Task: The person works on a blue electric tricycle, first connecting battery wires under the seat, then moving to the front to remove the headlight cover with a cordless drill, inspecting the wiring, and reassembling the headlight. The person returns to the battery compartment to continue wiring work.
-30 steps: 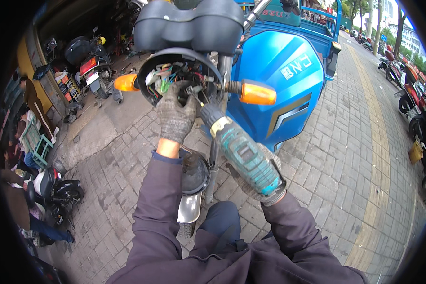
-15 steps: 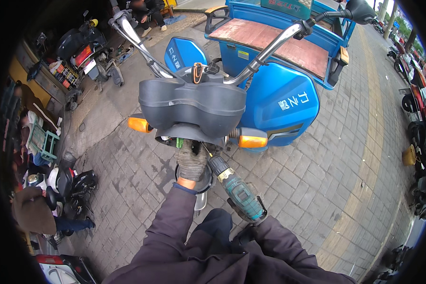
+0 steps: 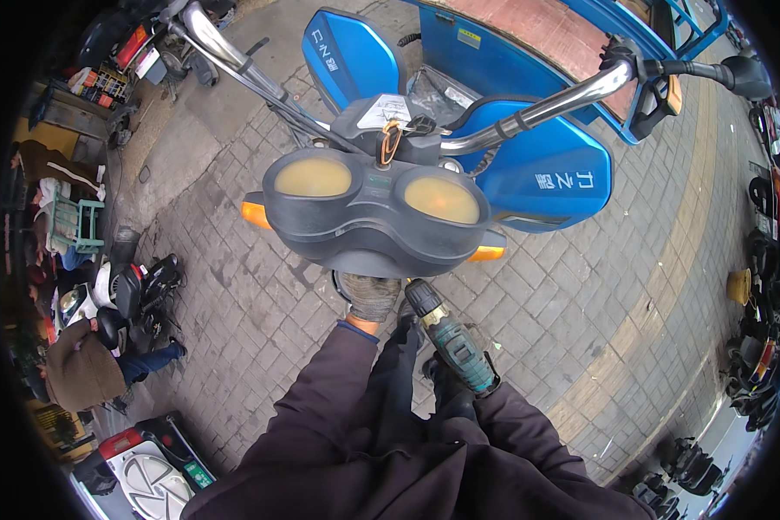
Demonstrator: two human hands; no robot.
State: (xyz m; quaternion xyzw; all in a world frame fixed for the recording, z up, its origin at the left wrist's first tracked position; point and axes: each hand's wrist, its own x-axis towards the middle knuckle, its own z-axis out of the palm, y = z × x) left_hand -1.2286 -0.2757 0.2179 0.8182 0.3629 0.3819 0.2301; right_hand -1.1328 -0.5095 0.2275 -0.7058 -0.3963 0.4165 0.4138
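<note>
In front of me stands a blue cargo tricycle with a black instrument housing [image 3: 374, 238] bearing two round, yellowed gauge faces [image 3: 312, 178]. My left hand [image 3: 373, 299], in a grey knit glove, reaches up beneath the housing's lower edge; its fingers are hidden there. A teal cordless drill [image 3: 461, 351] is in my right hand [image 3: 497, 368], which is mostly covered by the drill's body. The drill's black chuck [image 3: 423, 296] points up at the housing's underside, close to my left hand. A key on an orange ring [image 3: 390, 143] hangs above the gauges.
Chrome handlebars [image 3: 563, 95] spread to both sides, a mirror [image 3: 750, 76] at the right end. Blue fairings [image 3: 546, 169] and the cargo bed lie beyond. A person in brown [image 3: 82, 368] bends among scooters at the left. Parked scooters line the right, near a yellow bucket [image 3: 738, 286].
My view has shifted over the handlebars, bringing both gauge faces into sight. The housing now covers my left fingers and the opening beneath it. The drill remains in my right hand near the housing.
</note>
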